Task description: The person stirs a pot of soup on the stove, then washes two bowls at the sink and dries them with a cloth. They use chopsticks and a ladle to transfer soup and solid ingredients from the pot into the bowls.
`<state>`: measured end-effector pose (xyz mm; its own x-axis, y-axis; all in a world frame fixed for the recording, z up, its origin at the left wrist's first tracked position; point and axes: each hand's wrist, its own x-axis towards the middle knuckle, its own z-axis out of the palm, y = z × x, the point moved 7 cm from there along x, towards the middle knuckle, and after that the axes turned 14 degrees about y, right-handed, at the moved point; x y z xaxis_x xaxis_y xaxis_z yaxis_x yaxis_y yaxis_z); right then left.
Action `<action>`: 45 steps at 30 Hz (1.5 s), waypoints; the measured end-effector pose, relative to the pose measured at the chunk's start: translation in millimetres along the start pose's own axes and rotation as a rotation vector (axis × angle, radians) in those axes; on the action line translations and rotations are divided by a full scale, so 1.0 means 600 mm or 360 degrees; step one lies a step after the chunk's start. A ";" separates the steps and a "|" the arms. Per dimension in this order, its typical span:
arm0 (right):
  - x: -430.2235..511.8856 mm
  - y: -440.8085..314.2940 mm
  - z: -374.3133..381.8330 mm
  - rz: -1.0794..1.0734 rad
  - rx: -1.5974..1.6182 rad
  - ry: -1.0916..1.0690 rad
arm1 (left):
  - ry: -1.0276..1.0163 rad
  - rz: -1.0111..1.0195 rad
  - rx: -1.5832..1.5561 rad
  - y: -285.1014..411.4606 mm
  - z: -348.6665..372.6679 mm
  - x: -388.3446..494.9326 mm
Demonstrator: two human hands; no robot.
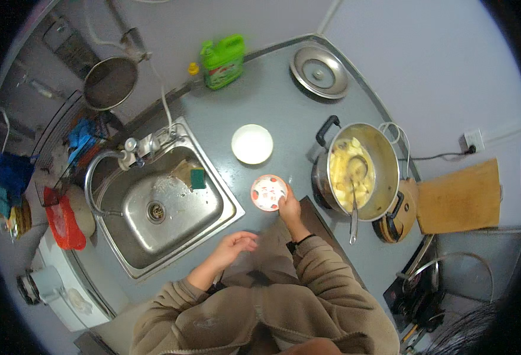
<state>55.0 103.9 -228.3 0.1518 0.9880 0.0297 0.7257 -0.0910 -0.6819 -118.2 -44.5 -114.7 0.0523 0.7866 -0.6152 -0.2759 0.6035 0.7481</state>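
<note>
My right hand (289, 207) grips the edge of a small round white dish (268, 193) with red decoration and writing, near the counter's front edge. My left hand (238, 245) is in front of the counter between the sink and my body, fingers slightly bent, with nothing in it. Just beyond the dish a white bowl (252, 144) sits on the grey counter. To the right stands a large metal pot (387, 177) with black handles, holding pale yellow pieces in liquid. A metal ladle (354, 222) rests in it, its handle over the near rim.
On the left is a steel sink (176, 239) with a curved faucet (92, 177) and a green scouring pad (198, 179). A green jug with a pump (225, 64) and a metal lid (318, 73) stand at the back. Right of the pot is a wooden board (460, 197).
</note>
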 end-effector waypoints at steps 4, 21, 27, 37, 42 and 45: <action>-0.015 0.015 -0.028 0.0353 0.0246 -0.0191 | -0.0004 -0.0049 0.0014 0.008 0.029 0.011; -0.082 0.015 -0.394 -0.0072 0.0859 0.0146 | 0.0479 0.0407 -0.0400 0.047 0.293 0.031; -0.050 0.018 -0.463 -0.0210 0.0841 0.0380 | 0.0480 0.0345 -0.0326 0.066 0.303 0.039; 0.004 0.094 -0.538 0.0296 0.0879 0.0788 | 0.0372 0.0396 -0.0369 0.141 0.279 0.093; -0.005 0.010 -0.584 -0.0588 0.0261 0.0593 | 0.0272 0.0889 -0.0399 0.259 0.279 0.107; -0.016 -0.017 -0.586 -0.0867 -0.0268 0.0501 | 0.0218 0.1195 -0.0230 0.320 0.301 0.138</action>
<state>281.9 51.3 35.3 -0.0969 0.8167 0.5689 0.8458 0.3688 -0.3854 6.5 160.4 23.1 -0.3144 0.9492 0.0112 -0.3137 -0.1151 0.9425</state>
